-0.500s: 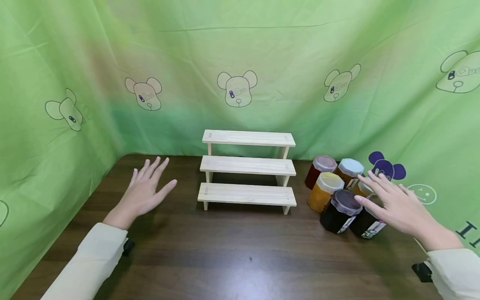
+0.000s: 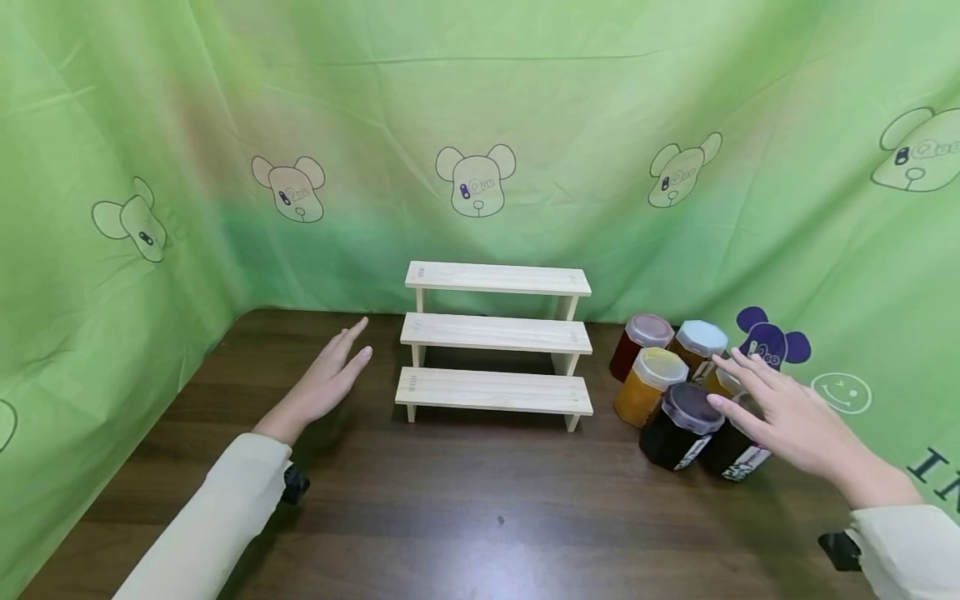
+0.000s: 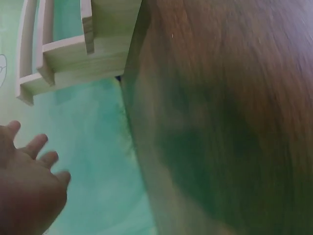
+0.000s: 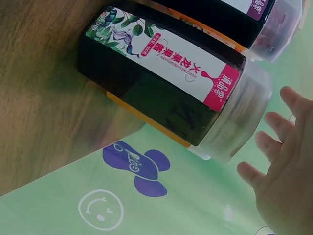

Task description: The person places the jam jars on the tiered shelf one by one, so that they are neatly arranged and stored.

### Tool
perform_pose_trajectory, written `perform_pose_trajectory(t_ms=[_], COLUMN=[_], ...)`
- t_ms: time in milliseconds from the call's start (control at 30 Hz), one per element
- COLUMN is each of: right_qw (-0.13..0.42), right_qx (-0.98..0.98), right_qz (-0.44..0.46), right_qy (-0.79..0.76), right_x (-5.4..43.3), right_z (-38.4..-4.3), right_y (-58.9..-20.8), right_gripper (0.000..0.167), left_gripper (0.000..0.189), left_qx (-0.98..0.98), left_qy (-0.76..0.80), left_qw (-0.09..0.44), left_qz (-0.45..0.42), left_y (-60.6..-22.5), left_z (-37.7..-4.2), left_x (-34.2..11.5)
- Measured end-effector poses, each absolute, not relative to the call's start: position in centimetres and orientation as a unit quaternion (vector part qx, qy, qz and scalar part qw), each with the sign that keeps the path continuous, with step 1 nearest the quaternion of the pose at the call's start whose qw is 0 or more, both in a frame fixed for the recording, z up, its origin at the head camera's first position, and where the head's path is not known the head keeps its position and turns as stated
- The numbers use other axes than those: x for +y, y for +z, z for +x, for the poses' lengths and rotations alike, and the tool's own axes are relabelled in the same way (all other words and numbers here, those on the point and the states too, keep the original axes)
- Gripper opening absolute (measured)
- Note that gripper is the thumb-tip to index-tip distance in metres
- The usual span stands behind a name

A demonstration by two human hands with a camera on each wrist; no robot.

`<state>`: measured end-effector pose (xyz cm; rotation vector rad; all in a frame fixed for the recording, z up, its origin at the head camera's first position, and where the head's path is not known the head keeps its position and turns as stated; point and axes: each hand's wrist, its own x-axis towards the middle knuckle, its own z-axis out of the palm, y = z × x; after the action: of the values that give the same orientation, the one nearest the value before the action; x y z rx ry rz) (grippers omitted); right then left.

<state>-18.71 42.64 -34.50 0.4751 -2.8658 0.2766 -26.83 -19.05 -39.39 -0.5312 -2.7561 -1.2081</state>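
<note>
My left hand (image 2: 326, 379), fingers extended and holding nothing, hovers over the table left of a three-step pale wooden rack (image 2: 495, 387). In the left wrist view its fingers (image 3: 36, 146) are apart from the rack (image 3: 88, 58). My right hand (image 2: 798, 421), fingers spread, hovers just above a cluster of lidded jars at the right. Nearest it are a dark jar with a clear lid (image 4: 161, 73) and another dark jar with a purplish lid (image 2: 678, 427). An orange jar (image 2: 641, 392), a red jar (image 2: 637, 350) and a white-lidded jar (image 2: 701, 337) stand behind. One more jar is partly hidden.
A brown wooden table (image 2: 480, 508) carries the rack and jars. Green cloth (image 2: 360, 225) printed with bear heads hangs behind and along both sides. The jars stand close together, near the cloth on the right.
My left hand has moved right, closer to the rack, and turned more edge-on with its fingers closer together. The right hand has hardly shifted. Rack and jars stay in place.
</note>
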Motion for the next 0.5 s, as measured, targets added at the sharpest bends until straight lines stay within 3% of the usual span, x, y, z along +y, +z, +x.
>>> perform_pose_trajectory(t_ms=[500], right_qw=[0.117], right_qx=[-0.969], right_qz=[0.161], right_qy=[0.147], right_x=[42.4], right_z=[-18.4], right_y=[-34.5], right_gripper=[0.060], left_gripper=[0.052], left_qx=[-0.830], left_qy=[-0.537], left_qw=[0.010], left_qz=[-0.146], left_y=[-39.9], left_z=[-29.4], left_x=[-15.1])
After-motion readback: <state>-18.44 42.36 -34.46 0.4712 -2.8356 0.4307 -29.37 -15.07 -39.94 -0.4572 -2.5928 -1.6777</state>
